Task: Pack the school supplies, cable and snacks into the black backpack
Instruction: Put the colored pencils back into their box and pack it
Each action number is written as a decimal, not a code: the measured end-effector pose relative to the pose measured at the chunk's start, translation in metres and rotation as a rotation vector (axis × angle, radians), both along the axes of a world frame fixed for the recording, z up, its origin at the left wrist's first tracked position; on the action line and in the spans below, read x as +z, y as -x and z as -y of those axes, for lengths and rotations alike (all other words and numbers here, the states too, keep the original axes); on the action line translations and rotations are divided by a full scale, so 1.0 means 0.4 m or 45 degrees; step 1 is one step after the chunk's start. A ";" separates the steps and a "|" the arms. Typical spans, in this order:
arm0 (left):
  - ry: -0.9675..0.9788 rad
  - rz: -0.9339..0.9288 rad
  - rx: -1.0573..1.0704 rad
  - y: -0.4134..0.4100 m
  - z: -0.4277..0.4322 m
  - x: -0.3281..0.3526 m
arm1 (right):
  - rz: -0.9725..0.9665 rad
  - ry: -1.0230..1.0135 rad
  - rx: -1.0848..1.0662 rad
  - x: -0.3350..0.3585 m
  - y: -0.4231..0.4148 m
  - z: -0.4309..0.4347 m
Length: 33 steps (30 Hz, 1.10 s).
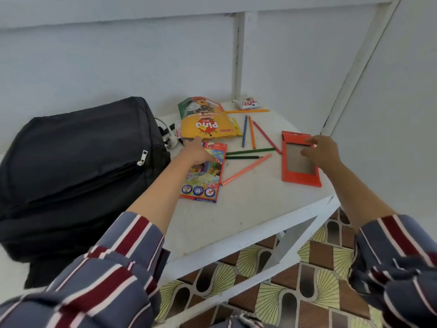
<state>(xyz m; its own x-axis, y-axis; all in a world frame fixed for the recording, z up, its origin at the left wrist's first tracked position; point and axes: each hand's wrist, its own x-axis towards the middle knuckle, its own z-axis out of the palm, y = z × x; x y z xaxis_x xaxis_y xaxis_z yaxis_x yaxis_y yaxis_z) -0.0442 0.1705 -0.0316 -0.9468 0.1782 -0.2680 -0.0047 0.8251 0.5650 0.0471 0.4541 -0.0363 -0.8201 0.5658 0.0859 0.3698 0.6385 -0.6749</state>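
Head view: black backpack lies zipped at tabletop left edge, nothing packed yet. Step looks like gathering pencils first. Next move prob. needs loose pencils back in orange tray, then bag unzipped. Left hand, fingers fairly straight, rests on pencil box mid-tabletop; right hand, loosely spread, touches tray nr right edge.
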 end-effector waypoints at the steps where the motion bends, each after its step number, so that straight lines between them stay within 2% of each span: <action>1: -0.005 0.001 0.007 0.000 -0.003 -0.007 | 0.028 -0.045 -0.027 -0.005 0.000 -0.003; 5: -0.005 0.033 0.074 -0.007 -0.018 -0.030 | 0.175 -0.101 -0.083 -0.031 -0.001 -0.016; 11: -0.045 0.004 0.158 -0.019 -0.043 -0.044 | 0.263 -0.002 -0.103 -0.035 0.013 -0.037; 19: 0.056 0.017 0.151 -0.029 -0.060 -0.045 | 0.173 0.038 -0.178 -0.043 0.031 -0.073; 22: 0.036 0.000 0.153 -0.024 -0.055 -0.043 | 0.066 0.220 -0.157 -0.038 0.034 -0.088; 24: -0.011 -0.034 0.169 -0.020 -0.048 -0.041 | 0.016 0.501 -0.108 -0.032 0.036 -0.098; 26: -0.062 -0.075 0.156 -0.019 -0.041 -0.037 | 0.056 0.807 -0.032 -0.022 0.033 -0.107; 28: -0.106 -0.099 0.103 -0.018 -0.035 -0.026 | 0.140 1.008 0.051 -0.007 0.024 -0.114; 33: -0.065 -0.053 -0.096 -0.037 -0.036 0.015 | 0.094 1.246 0.203 0.029 0.021 -0.127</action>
